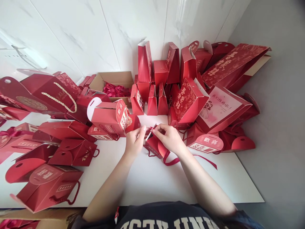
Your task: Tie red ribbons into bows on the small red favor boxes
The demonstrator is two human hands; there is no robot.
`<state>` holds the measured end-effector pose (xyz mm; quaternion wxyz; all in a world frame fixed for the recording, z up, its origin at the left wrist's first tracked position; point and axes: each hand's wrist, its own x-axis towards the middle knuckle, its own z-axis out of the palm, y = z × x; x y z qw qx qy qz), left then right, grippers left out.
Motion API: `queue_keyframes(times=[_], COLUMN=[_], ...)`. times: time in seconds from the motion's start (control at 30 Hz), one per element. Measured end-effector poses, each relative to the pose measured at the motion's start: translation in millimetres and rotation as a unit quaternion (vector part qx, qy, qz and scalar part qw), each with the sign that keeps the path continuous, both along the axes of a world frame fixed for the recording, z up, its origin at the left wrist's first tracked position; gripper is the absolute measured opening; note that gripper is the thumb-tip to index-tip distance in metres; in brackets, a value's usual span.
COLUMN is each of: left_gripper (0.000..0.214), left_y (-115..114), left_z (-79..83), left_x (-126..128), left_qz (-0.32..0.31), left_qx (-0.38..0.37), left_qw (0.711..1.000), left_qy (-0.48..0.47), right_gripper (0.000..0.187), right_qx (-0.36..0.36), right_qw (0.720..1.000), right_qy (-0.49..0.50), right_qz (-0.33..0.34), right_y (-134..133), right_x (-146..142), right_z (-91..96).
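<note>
A small red gift box (153,146) stands on the white table between my hands, with a dark red cord handle at its lower side. My right hand (169,136) leans over its top, thumb and forefinger pinched on a dark red ribbon (172,161) near the upper opening. The ribbon trails from the box to the right across the table. My left hand (134,141) is at the box's left side, fingers curled and thumb raised. What lies in its grip, if anything, is hidden.
An open cardboard box (114,77) of red ribbons stands by the wall. Stacked red gift boxes (144,62) rise behind my hands. More gift boxes (52,181) crowd the left, and large gift bags (234,68) lean at the right. A grey wall (281,127) borders the table.
</note>
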<state>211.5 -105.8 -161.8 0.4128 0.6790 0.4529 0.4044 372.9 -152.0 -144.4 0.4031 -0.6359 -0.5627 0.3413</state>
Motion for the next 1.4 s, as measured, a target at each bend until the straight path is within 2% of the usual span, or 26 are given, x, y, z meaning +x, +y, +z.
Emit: queue_keyframes(times=[0.1,0.2,0.37,0.47,0.6,0.73,0.83,0.93,1.0,1.13,1.23,1.3,1.4], left_gripper=[0.037,0.029,0.025,0.024,0.019,0.016,0.016,0.018,0.018,0.018,0.022,0.025,0.026], left_y=[1.8,2.7,-1.2,-7.6,-18.3,-24.0,-20.6,-11.3,-4.8,3.0,7.4,12.1,20.6], left_z=[-0.7,-0.9,7.1,25.0,62.2,95.5,109.7,116.5,119.5,128.0,136.0,139.9,143.2], left_x=[1.6,3.3,3.8,1.8,-2.2,-4.8,-5.3,-6.2,-6.3,-3.6,-3.3,-6.0,-11.9], left_qz=[-0.024,-0.019,0.018,0.067,0.140,0.142,0.132,0.101,0.084,0.096,0.069,0.042,0.013], left_qx=[-0.051,-0.035,-0.030,-0.004,0.096,0.144,0.164,0.158,0.155,0.154,0.128,0.107,0.081], left_qw=[0.998,0.999,0.998,0.994,0.978,0.973,0.971,0.976,0.976,0.966,0.967,0.969,0.970], left_qy=[-0.035,-0.017,-0.054,-0.091,-0.121,-0.115,-0.114,-0.113,-0.131,-0.184,-0.208,-0.218,-0.230], right_gripper=[0.024,0.017,0.030,0.031,0.031,0.026,0.024,0.025,0.026,0.029,0.036,0.037,0.032], right_qx=[0.005,0.021,0.058,0.062,0.088,0.161,0.190,0.163,0.101,-0.012,-0.062,-0.060,-0.021], right_qw=[1.000,0.999,0.998,0.997,0.996,0.986,0.978,0.980,0.992,0.998,0.988,0.980,0.977], right_qy=[0.006,0.025,0.004,-0.038,-0.019,-0.007,-0.025,-0.047,-0.035,0.045,0.131,0.187,0.211], right_qz=[0.006,0.006,-0.008,-0.002,-0.003,-0.048,-0.084,-0.100,-0.066,0.042,0.053,0.037,0.006], right_y=[0.0,-0.8,-2.1,-2.5,-2.1,-5.1,-15.6,-33.2,-46.5,-69.0,-78.0,-80.4,-81.0], right_x=[-0.5,-0.8,1.6,4.5,8.4,14.5,21.8,30.4,36.2,46.6,54.2,59.9,69.7], right_z=[-0.9,-2.5,-4.9,-6.8,-11.1,-16.2,-20.8,-26.5,-30.6,-40.0,-46.4,-47.0,-38.3])
